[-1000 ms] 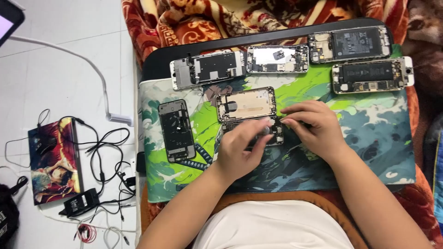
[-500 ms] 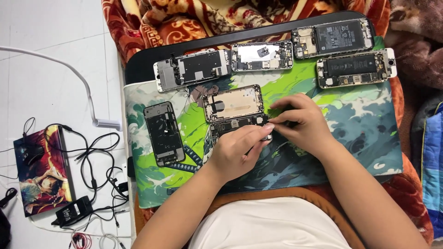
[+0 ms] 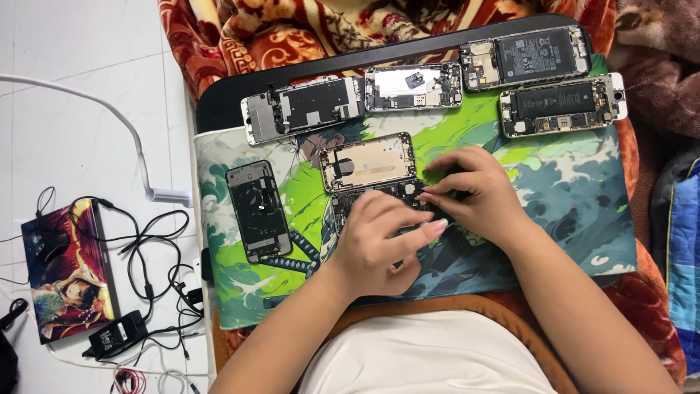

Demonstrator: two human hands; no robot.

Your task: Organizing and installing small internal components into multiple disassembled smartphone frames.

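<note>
Since the earlier frame, both hands have stayed bunched over the same opened phone while the left hand's fingers have stretched further across it. Left hand (image 3: 379,244) lies flat-curled, fingers extended to the right, covering most of the dark phone chassis (image 3: 379,198) beneath; whether it pinches anything cannot be made out. Right hand (image 3: 470,191) is curled, fingertips pressed together at the chassis's right edge, as if gripping something too small to see. Just above, touching the chassis, sits a gold-toned metal phone back shell (image 3: 368,162), rectangular with rounded corners. To the left lies a black gutted phone frame (image 3: 257,210). All rest on a glossy green and teal illustrated mat (image 3: 569,197). Along its far edge are four opened phones with exposed boards and batteries (image 3: 539,55). Tangled black cables (image 3: 149,255) sprawl on the white floor, partly cut off.
</note>
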